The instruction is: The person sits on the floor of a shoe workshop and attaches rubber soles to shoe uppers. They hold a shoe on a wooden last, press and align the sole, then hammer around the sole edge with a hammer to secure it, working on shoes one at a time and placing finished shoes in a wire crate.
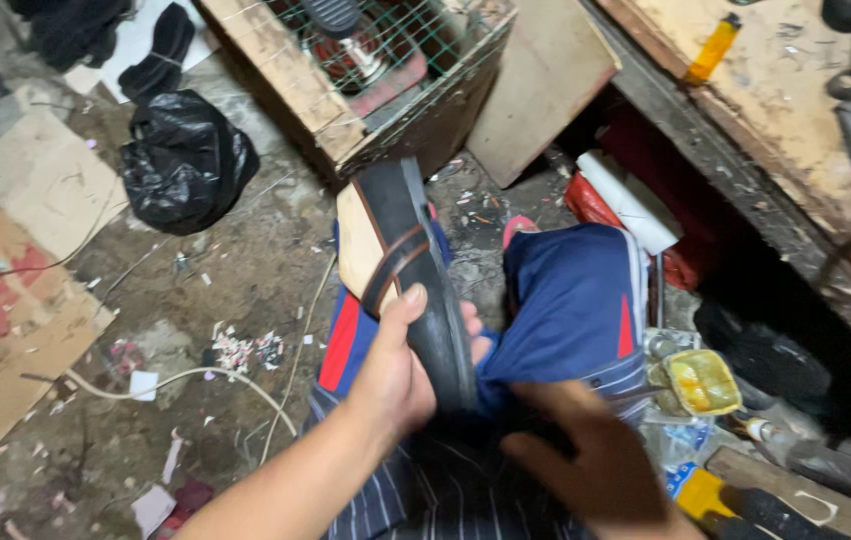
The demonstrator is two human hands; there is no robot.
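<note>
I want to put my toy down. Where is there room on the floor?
Bare floor lies between the black bag and the blue trouser leg. It is crowded by the glue tin and under the workbench.

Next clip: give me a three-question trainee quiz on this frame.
1. True or false: the left hand grips the sandal by its sole edge.
2. Which lies on the floor left of the sandal? A) black bag B) bucket C) broom
3. Fill in: the open tin beside the right knee holds ____ paste.

Key: 1 true; 2 A; 3 yellow. The right hand is blurred, so its grip is unclear.
</note>
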